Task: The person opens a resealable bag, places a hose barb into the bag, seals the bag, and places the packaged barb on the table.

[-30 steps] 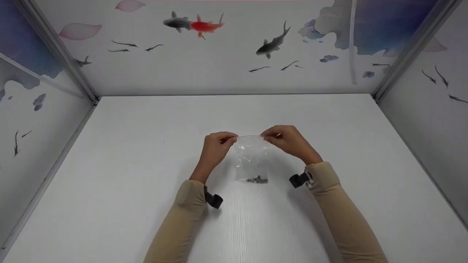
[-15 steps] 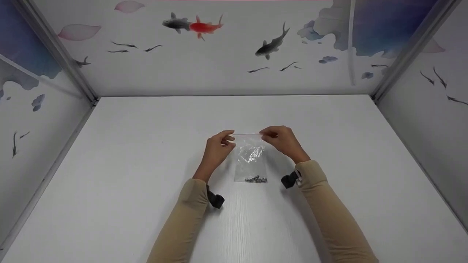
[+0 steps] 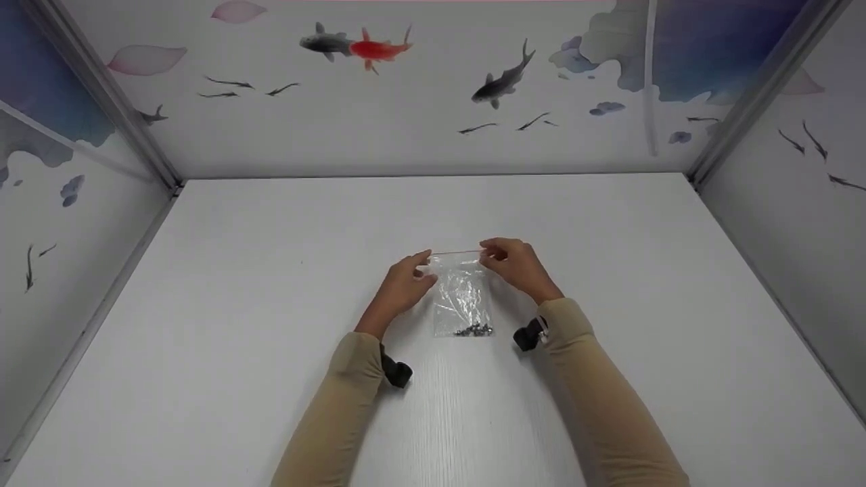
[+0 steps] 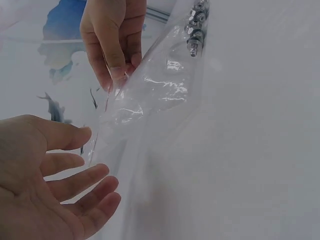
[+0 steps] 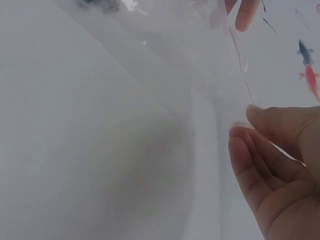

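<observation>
A clear zip bag (image 3: 461, 291) with a thin red line along its top edge hangs upright in the head view, small shiny metal nuts or screws (image 4: 196, 27) gathered at its bottom. My right hand (image 3: 519, 269) pinches the bag's upper right corner between thumb and fingers, as the right wrist view also shows at that hand (image 5: 280, 165). At the upper left corner is my left hand (image 3: 404, 285), thumb and fingers spread apart. In the left wrist view the left hand (image 4: 55, 180) has its fingertips right beside the bag's edge, not closed on it.
A white tabletop (image 3: 237, 304) lies under both hands. Panels printed with fish (image 3: 504, 84) and blue washes stand behind and at both sides. Each wrist wears a small black camera (image 3: 397, 373) below its beige sleeve cuff.
My left hand has let go of the bag's left corner and spread its fingers. The right hand keeps its pinch; its forearm has shifted left. The bag stays nearly in place.
</observation>
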Tool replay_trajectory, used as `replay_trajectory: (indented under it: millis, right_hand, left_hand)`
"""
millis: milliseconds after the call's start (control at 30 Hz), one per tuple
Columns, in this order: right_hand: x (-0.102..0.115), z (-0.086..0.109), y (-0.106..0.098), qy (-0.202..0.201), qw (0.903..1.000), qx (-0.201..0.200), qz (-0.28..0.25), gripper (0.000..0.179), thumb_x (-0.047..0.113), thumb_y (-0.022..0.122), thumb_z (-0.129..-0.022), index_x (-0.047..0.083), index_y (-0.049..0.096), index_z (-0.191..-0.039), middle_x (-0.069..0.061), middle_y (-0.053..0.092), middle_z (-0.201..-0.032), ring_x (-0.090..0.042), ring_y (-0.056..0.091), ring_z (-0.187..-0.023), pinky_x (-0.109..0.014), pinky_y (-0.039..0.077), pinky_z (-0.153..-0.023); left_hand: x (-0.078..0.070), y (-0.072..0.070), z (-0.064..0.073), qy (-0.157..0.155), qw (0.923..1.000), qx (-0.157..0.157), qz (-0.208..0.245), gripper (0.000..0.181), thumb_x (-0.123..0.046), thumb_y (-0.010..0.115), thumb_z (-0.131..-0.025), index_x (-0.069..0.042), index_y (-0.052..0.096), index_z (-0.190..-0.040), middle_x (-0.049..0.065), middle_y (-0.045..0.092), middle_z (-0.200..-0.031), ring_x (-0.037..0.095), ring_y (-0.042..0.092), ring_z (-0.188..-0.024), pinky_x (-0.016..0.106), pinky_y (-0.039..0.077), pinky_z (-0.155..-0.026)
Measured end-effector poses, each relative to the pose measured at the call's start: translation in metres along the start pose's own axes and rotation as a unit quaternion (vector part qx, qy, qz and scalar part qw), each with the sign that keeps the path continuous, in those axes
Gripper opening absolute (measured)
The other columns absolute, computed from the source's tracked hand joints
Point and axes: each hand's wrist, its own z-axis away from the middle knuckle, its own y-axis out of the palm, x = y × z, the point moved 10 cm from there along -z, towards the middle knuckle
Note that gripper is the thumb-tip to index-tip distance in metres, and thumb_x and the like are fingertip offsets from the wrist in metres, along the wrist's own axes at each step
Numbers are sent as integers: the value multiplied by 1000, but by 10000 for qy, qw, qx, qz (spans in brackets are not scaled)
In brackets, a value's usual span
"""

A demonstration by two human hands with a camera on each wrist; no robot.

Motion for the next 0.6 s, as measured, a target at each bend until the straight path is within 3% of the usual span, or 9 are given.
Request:
replay_trajectory:
  millis: [200,333,467,600]
  right_hand:
    - [-8,2,9,469,9968,644,-58,49,25,49,-101,-2,43,-142,-21,56,-133,-35,54,-121,-46,45,-98]
    - [-14,6,11,770,9918,1015,-92,59,41,38,-103,6,32,-150,-18,40,-149,-35,37,-137,-50,30,-111]
    - [-14,8,5,874,9889,1200,16,69,56,29,-101,16,17,-155,-11,17,-160,-35,15,-147,-52,13,-117]
    - [-5,8,-13,637,9930,911,394,76,61,28,-98,18,4,-156,-13,1,-162,-37,0,-148,-57,1,-116]
  left_hand:
    - [3,-1,0,38,9993,195,-314,50,-26,49,-100,-9,40,-147,15,35,-153,32,31,-142,45,25,-115]
    - [7,-7,-2,-20,9982,82,-588,55,-36,44,-101,-17,32,-151,15,24,-158,35,18,-146,51,16,-117]
    - [0,-27,0,296,9907,-544,-1209,64,-47,48,-97,-23,28,-153,17,19,-159,43,18,-144,62,16,-113]
    - [-12,-53,8,520,9678,-1366,-2048,76,-62,49,-91,-29,23,-154,16,12,-161,45,12,-145,72,7,-107]
